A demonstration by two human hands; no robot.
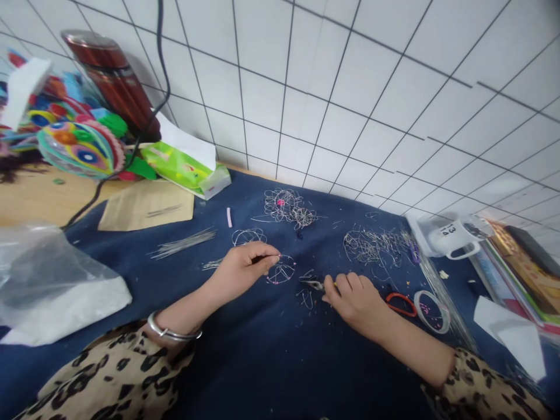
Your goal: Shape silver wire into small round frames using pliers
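Note:
My left hand [245,265] is closed in a pinch on a small round wire piece with pink beads [281,272] that rests on the dark blue cloth [271,350]. My right hand [356,297] is curled around small pliers [315,284], whose metal tip points left toward the wire piece. Loose bits of wire lie between the two hands. A silver bangle sits on my left wrist, and both sleeves are leopard print.
Finished wire shapes [286,207] and a tangle of wire [371,245] lie farther back. Straight wires [184,244] lie at left by a brown envelope [146,207]. A plastic bag [48,280], tissue pack [186,166], white cup [450,239], tape roll [432,311] and red-handled tool [400,303] surround the cloth.

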